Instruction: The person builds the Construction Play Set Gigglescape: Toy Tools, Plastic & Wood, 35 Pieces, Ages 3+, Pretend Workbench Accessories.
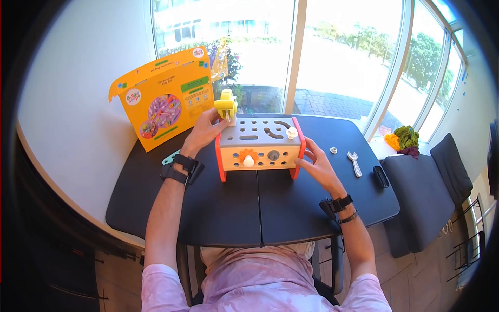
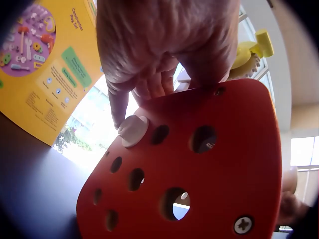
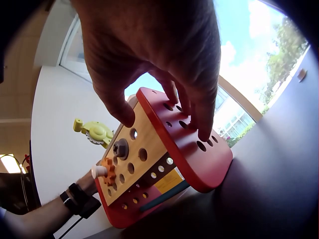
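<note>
A toy workbench (image 1: 257, 156) with a grey top, wooden front and red end panels stands on the black table. My left hand (image 1: 205, 130) grips its far left corner, one finger against a white peg (image 2: 133, 131) in the red panel. Beside that hand, a yellow toy circular saw (image 1: 226, 105) sits at the top's left end. My right hand (image 1: 319, 166) holds the right end, thumb at the wooden front and fingers on the holed red panel (image 3: 192, 144). The front bears an orange gear (image 1: 248, 156) with a white peg and a grey screw (image 1: 273, 155); a cream knob (image 1: 292, 133) sits on top.
A yellow cardboard box (image 1: 163, 99) leans at the back left by the wall. A teal toy strip (image 1: 170, 157) lies near my left wrist. To the right are a small white nut (image 1: 333, 150), a white toy wrench (image 1: 354, 164) and a black object (image 1: 381, 177). Windows line the back.
</note>
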`<state>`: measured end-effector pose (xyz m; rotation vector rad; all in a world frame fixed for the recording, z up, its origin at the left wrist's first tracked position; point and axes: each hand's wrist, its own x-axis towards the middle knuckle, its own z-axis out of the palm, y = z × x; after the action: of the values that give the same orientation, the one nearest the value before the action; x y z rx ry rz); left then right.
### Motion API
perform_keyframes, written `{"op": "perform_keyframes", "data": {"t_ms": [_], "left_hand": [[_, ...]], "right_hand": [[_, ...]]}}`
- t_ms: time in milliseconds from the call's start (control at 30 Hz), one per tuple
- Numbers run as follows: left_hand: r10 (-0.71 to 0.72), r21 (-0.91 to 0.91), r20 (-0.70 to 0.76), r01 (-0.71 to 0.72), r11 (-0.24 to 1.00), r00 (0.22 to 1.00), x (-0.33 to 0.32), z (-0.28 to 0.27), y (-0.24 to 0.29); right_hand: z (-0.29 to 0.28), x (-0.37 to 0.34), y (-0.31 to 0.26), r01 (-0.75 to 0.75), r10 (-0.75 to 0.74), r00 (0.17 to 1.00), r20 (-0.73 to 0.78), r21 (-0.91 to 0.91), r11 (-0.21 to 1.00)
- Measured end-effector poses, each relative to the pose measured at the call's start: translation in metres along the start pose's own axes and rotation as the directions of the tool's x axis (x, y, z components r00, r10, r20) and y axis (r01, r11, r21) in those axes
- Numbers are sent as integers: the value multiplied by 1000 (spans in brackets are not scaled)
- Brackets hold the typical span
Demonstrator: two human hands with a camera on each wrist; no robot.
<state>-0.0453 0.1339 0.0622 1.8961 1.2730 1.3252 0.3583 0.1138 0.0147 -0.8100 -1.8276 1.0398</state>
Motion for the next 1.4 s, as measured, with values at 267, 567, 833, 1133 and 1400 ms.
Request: {"op": "perform_keyframes", "data": {"t_ms": [267,567,833,1133,1400], "left_hand": [[50,164,2,-50,985,999,3,-4,5],[-60,227,70,42,973,996,-2,-6,10],[-317,-221,-134,283,933,939,-76,15,19],[-402,-318,-10,378,869,916,-151,18,27],[-364,-355,64,362,862,929,-163,39,45]], "right_hand": [[4,-2,0,-2,2,1000,-25,-12,1000],[4,3,8,73,-76,997,-29,-76,994],[10,-19,-12,-52,54,998,16,-96,994],[20,-48,-20,-51,53,995,-85,22,998],[23,-35,0,24,-19,997,-69,78,997]]}}
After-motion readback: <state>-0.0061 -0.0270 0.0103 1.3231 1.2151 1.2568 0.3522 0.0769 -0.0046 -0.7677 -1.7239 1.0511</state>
